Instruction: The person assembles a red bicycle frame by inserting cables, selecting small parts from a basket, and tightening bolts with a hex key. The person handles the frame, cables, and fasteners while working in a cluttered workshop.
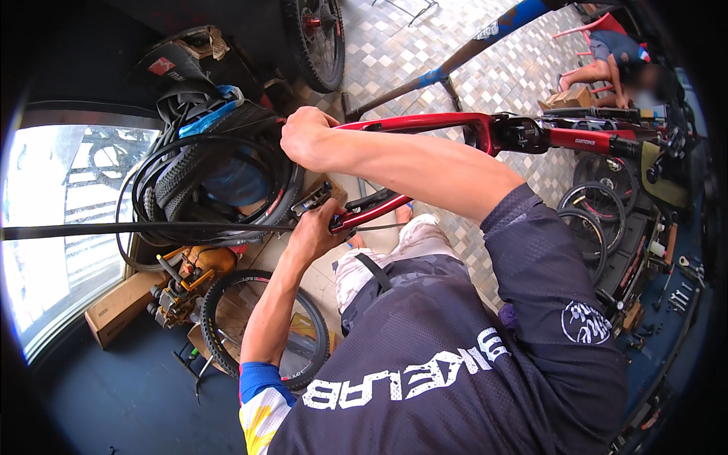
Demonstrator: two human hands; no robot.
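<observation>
Dark shirt [447,345], below both hands' fingers: large white block letters, upside down in view. Right sleeve [542,262], down and right of right-hand fingers [309,117]: round white badge with script. Red bike frame [436,121]: small pale word on tube, far right of fingers. Blue-and-dark bar [497,29], up and right of right-hand fingers: white lettering. Dark box [178,70], up and left: red square mark, pale letters. Tyre [210,330], below left-hand fingers [317,221]: yellow, white lettering, too small to read.
</observation>
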